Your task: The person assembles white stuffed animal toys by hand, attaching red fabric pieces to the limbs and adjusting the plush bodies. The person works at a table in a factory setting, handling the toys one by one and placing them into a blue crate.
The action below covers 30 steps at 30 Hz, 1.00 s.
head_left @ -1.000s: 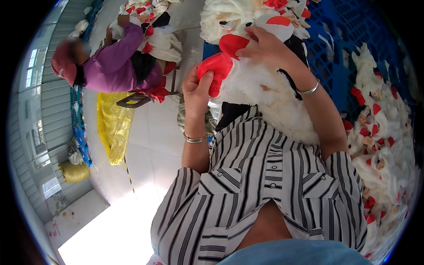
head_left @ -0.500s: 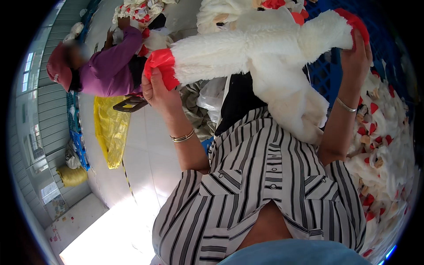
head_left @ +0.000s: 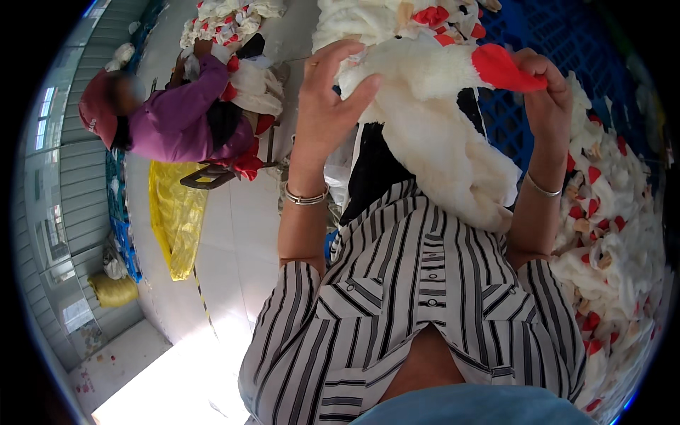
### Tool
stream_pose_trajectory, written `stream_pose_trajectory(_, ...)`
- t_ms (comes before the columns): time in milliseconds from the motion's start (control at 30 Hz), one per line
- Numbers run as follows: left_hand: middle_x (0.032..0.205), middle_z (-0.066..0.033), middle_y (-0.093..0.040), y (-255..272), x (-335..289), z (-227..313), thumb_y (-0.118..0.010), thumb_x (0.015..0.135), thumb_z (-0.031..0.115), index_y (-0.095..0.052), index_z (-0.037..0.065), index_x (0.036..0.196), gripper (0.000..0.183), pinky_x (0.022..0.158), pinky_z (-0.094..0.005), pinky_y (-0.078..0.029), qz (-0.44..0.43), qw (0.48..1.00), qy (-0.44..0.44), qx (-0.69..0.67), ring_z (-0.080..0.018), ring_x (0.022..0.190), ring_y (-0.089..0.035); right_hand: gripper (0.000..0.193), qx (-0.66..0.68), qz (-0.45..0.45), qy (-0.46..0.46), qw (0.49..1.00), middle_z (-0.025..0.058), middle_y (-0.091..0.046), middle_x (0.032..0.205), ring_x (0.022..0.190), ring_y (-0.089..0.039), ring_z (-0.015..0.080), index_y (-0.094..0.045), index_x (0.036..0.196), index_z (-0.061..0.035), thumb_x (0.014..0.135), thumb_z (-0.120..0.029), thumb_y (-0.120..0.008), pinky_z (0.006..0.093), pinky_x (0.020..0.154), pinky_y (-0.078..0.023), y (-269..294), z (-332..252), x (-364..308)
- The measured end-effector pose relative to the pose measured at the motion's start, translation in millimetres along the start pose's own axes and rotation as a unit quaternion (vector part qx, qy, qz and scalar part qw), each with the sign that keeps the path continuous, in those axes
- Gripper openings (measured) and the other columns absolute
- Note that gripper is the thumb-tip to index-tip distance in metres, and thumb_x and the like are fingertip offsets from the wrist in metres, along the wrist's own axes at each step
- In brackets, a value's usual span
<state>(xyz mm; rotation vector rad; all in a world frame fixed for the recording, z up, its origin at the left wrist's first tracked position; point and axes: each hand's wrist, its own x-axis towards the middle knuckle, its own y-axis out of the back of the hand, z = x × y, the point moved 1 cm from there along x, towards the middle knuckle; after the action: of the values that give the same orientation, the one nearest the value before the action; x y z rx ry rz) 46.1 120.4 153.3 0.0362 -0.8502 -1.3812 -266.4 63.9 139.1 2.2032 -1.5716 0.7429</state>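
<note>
— Head view: where's the white plush toy (head_left: 439, 120)?
— Held up at chest height. The left hand (head_left: 333, 88) clasps its body; the right hand (head_left: 542, 88) seems to pinch its red tip (head_left: 504, 69).
— Nearby?
— A heap of similar toys (head_left: 616, 234) on the right.

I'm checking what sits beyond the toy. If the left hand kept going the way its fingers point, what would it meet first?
Probably the heap of white and red plush toys just past the white plush toy that the left hand grips; depth is unclear.
</note>
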Motion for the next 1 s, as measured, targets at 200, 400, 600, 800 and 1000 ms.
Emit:
stream_pose_trajectory(200, 0.115, -0.0054, -0.064, -29, -1, -11, -0.076, 0.077, 0.025, -0.062, 0.005, 0.12, 0.049, 0.094, -0.0358, -0.044, -0.113, 0.974, -0.069, 0.182, -0.0243, 0.106, -0.059, 0.022, -0.01, -0.004, 0.017, 1.0, 0.0079, -0.064, 0.096, 0.08, -0.056, 0.01, -0.057, 0.087, -0.0017, 0.09, 0.012, -0.04, 0.0216, 0.072, -0.045, 20, -23, -4)
stream_pose_trajectory(400, 0.086, -0.0151, -0.07, -18, -18, -80, -0.069, 0.081, 0.024, -0.068, 0.0, 0.103, 0.033, 0.077, -0.0345, -0.052, -0.121, 0.954, 0.264, -0.071, -0.0267, 0.082, -0.068, 0.017, -0.143, 0.167, -0.194, 0.956, 0.0072, -0.065, 0.104, 0.093, -0.061, 0.0133, -0.062, 0.106, -0.0034, 0.096, -0.012, -0.052, 0.0259, 0.081, -0.048, 49, -3, -6)
stream_pose_trajectory(600, 0.089, -0.0086, -0.068, -10, -21, -94, -0.064, 0.088, 0.022, -0.064, -0.003, 0.1, 0.027, 0.072, -0.0296, -0.05, 0.197, 0.976, 0.091, 0.033, -0.0206, 0.075, -0.063, 0.05, -0.201, -0.192, -0.367, 0.888, 0.0092, -0.065, 0.109, 0.096, -0.061, 0.0159, -0.055, 0.123, -0.0004, 0.091, -0.038, -0.064, 0.0314, 0.08, -0.05, -17, 47, -37)
stream_pose_trajectory(800, 0.079, -0.0042, -0.067, -19, -74, -48, -0.065, 0.091, 0.031, -0.065, -0.002, 0.097, 0.033, 0.057, -0.0216, -0.044, -0.246, 0.853, 0.424, -0.178, -0.0118, 0.061, -0.059, 0.04, -0.214, -0.163, -0.449, 0.852, 0.0119, -0.067, 0.091, 0.084, -0.062, 0.0162, -0.063, 0.109, 0.0031, 0.092, -0.033, -0.063, 0.0288, 0.075, -0.049, -59, 43, -61)
stream_pose_trajectory(1000, 0.093, -0.0083, -0.068, -79, -126, -31, -0.058, 0.094, 0.024, -0.064, -0.004, 0.103, 0.03, 0.058, -0.0261, -0.05, -0.159, 0.829, 0.422, -0.331, -0.0144, 0.071, -0.065, 0.034, -0.168, -0.098, -0.387, 0.901, 0.0055, -0.062, 0.072, 0.066, -0.05, 0.0119, -0.063, 0.09, 0.0037, 0.096, -0.03, -0.059, 0.0299, 0.064, -0.044, -82, 44, -76)
